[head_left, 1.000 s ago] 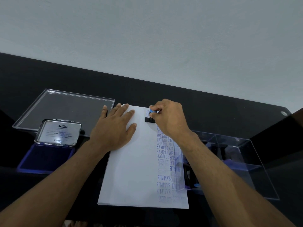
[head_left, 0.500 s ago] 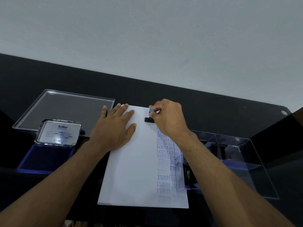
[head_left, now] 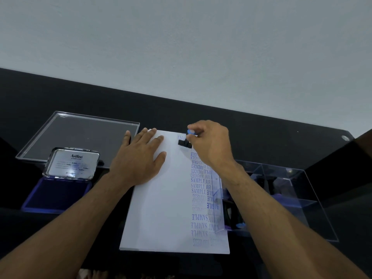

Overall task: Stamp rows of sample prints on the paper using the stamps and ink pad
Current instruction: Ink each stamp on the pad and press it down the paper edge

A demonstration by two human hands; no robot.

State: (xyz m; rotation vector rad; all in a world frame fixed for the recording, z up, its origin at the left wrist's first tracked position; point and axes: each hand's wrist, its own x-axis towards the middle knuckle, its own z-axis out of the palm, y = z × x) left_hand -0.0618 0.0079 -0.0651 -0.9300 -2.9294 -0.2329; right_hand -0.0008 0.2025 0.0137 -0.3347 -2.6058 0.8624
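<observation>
The right hand pinches the blue knob of a small stamp with a black base, its fingers curled round the top; the black base sits at the far end of the white sheet of paper, near its right edge. Whether the base touches the sheet or hangs just above it cannot be told. The left hand lies flat on the far left part of the same sheet, fingers straight and spread, pressing it down.

Down the right side of the paper runs a column of blue prints, among them SAMPLE, AMENDED, AIR and FRAGILE, some upside down and some faint. A clear plastic box stands to the right, overlapping the sheet's right edge, with dark stamps dimly seen inside. To the left lies an open ink pad with a blue pad and a raised silver Artline lid, and behind it a clear flat plastic lid. All rest on a black glossy table.
</observation>
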